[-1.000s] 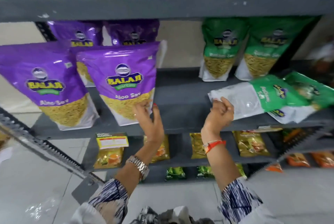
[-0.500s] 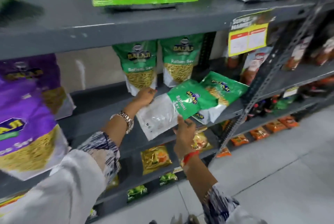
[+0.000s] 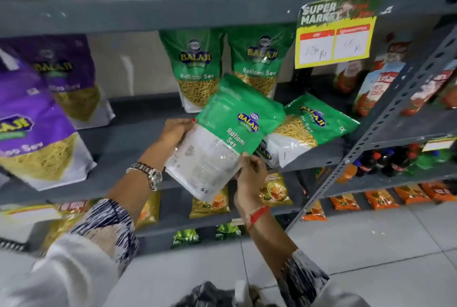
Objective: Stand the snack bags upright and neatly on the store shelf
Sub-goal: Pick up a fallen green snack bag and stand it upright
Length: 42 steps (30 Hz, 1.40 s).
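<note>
Navy-and-white patterned sleeves, silver wristwatch, red wrist thread.

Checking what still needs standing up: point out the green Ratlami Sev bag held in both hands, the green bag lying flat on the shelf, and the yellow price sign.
Held green Ratlami Sev bag [image 3: 230, 131]: head view, printed front.
Flat-lying green bag [image 3: 309, 126]: head view, middle.
Yellow price sign [image 3: 333, 34]: head view, centre.
</note>
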### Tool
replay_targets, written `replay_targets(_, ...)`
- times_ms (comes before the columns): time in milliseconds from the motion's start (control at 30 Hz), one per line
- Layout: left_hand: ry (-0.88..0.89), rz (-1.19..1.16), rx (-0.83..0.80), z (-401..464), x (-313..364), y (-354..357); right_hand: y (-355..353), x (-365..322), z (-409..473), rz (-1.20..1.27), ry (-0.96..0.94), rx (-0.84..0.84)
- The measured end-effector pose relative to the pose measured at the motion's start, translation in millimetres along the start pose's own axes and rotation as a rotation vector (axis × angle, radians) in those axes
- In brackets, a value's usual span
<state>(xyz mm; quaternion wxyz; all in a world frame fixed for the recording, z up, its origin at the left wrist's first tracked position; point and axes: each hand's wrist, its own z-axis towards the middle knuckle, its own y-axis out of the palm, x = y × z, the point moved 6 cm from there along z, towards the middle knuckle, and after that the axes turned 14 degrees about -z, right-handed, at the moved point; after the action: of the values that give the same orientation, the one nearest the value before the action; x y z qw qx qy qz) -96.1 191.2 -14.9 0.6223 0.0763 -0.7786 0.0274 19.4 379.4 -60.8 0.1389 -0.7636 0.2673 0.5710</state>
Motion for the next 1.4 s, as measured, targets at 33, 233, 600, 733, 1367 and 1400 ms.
replay_targets(33, 0.005, -0.088, 0.031, -14.2, -4.2, -7.0, -4.4, -3.2, -0.6, -0.008, -0.015, -0.018)
replay_targets(233, 0.194, -0.227, 0.122, -95.5, -4.3, -41.6, -18.2, -51.6, -20.6, -0.008, -0.212, -0.134)
replay_targets(600, 0.454, -0.230, 0.068, -195.5, 37.1, -83.3, -33.9, -100.5, -100.2, 0.062, -0.450, -0.243)
replay_targets(733, 0.294, -0.148, 0.144, -195.2, 23.3, -90.3, -40.9, -92.2, -126.9, -0.015, -0.531, -0.150)
replay_targets(1367, 0.483, 1.035, 0.213, -236.6, 76.3, 24.7, -38.1, -47.2, -165.2, -0.675, -0.883, 0.062)
replay_targets(1400, 0.498, 1.046, 0.202, -236.1, 75.7, 26.6, -39.5, -44.7, -162.1, -0.651, -0.868, 0.023)
